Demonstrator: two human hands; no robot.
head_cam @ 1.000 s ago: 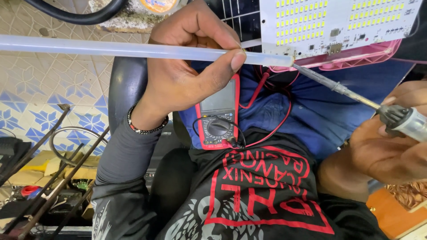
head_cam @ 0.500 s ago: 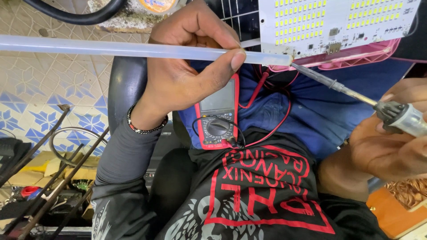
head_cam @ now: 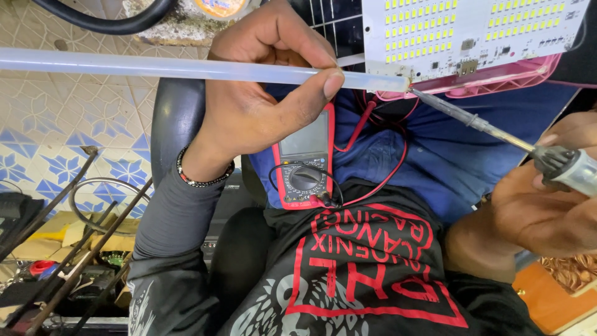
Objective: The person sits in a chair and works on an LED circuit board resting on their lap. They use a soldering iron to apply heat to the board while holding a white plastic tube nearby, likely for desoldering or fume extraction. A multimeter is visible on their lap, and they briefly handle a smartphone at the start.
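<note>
- Two hands are at work over the person's lap.
- Left hand (head_cam: pixel 261 106): closed around a translucent hot-glue stick (head_cam: pixel 155 67), thumb pressing it near its right end; that end touches the lower left corner of the white LED panel (head_cam: pixel 472 34).
- Right hand (head_cam: pixel 547 205): curled shut on the handle of a soldering iron (head_cam: pixel 497 130), whose tip meets the glue stick's end at the panel corner.
- Change: compared with a second earlier, the iron's tip has edged up and left onto the stick's end; this suggests glue is being melted onto that corner.
- Pink housing (head_cam: pixel 497 78): directly beneath the panel.
- Red multimeter (head_cam: pixel 305 162): resting on the lap, with its red and black leads looped beside it.
</note>
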